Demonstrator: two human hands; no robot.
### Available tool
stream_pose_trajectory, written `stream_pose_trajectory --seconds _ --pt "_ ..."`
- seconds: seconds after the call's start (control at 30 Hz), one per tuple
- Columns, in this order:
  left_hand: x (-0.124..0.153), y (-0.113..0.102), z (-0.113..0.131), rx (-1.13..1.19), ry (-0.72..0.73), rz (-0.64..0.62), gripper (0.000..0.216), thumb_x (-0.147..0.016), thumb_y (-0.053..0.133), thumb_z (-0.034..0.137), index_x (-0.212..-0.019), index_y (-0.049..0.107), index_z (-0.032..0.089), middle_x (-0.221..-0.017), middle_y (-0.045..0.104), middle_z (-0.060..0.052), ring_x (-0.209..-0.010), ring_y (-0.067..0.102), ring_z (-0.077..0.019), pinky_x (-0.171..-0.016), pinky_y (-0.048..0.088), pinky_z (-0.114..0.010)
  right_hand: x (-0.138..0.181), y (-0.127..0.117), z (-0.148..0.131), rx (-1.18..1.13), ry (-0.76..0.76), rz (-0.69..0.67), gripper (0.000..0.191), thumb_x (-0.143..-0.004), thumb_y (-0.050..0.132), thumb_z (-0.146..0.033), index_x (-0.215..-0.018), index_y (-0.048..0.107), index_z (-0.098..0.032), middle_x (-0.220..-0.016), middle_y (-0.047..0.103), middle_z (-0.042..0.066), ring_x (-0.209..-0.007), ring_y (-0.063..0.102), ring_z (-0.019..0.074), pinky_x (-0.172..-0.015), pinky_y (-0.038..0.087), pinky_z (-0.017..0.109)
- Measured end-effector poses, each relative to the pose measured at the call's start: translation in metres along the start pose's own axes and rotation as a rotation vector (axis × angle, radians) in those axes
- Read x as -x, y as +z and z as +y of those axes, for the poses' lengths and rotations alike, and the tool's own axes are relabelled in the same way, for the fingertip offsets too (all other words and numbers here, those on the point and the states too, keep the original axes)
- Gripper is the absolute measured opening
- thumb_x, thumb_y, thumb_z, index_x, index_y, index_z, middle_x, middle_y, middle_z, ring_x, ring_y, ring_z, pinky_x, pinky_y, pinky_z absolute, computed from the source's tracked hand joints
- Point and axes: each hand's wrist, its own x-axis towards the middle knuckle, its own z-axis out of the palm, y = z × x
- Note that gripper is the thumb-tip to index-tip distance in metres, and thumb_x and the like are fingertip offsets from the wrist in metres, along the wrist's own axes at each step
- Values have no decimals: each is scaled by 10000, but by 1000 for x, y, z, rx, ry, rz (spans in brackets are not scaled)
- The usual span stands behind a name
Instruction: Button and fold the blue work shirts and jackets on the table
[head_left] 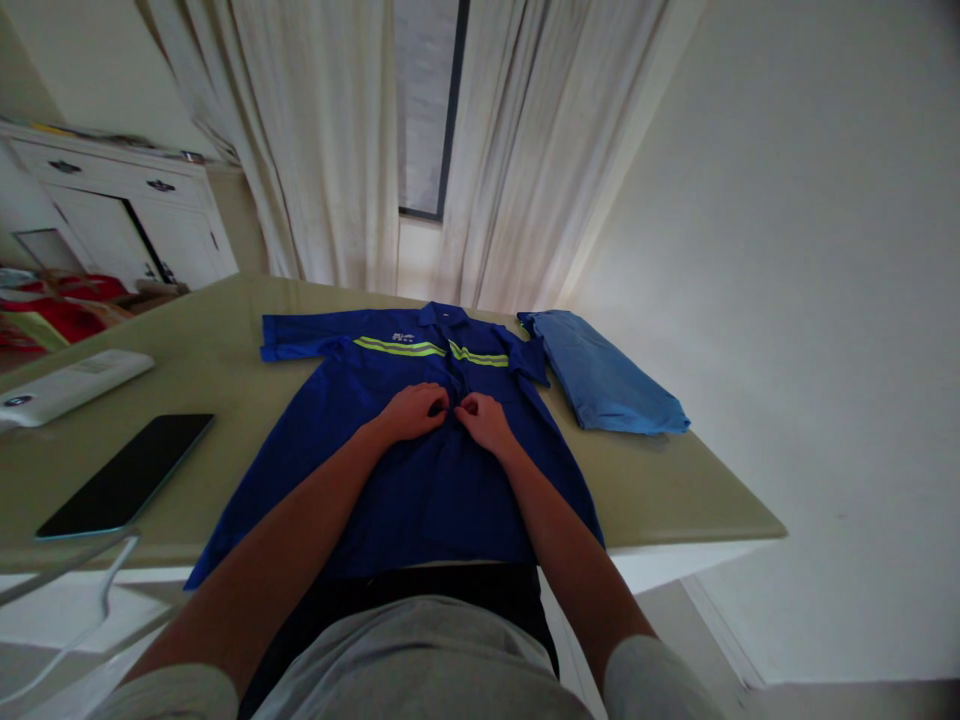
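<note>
A dark blue short-sleeved work shirt (472,500) with yellow and grey reflective stripes lies face up on the table, its collar at the far side. My left hand (416,410) pinches the shirt's front placket at mid-chest, fingers curled. Close beside it, my right hand (484,418) pinches the other side of the same front opening. Only a small gap separates the two sets of fingertips. Whatever button lies between them is too small to make out. The lower hem hangs at the near table edge, against my body.
Folded light blue clothing (607,375) lies right of the shirt. On the left are a black tablet or phone (127,475), a white power strip-like device (82,385) and a white cable (109,590). The greenish table (675,490) meets a wall at right; curtains (322,140) hang behind.
</note>
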Motion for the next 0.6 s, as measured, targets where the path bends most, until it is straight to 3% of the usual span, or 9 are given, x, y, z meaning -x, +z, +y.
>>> stream_pose_trajectory --seconds 0.17,0.43,0.6 --pt "1 3 4 -10 22 26 96 -886 575 262 -954 633 226 -955 668 -53 -934 634 -242 -851 495 -354 -2 2 -1 -101 -2 47 73 -843 647 -244 -799 679 -196 -749 695 -9 -714 634 148 -686 445 254" --pt "1 0 8 -9 61 59 117 -911 557 255 -977 651 232 -1001 679 -55 -1002 632 -241 -906 497 -355 1 5 2 -84 -6 76 112 -814 667 -188 -894 745 -196 -767 737 7 -692 664 155 -659 458 251" --pt "2 -3 11 -26 36 69 112 -912 566 255 -969 661 239 -977 679 -47 -982 634 -233 -905 499 -349 1 2 2 -41 -36 52 146 -867 667 -240 -958 772 -195 -780 748 19 -693 662 162 -681 471 264"
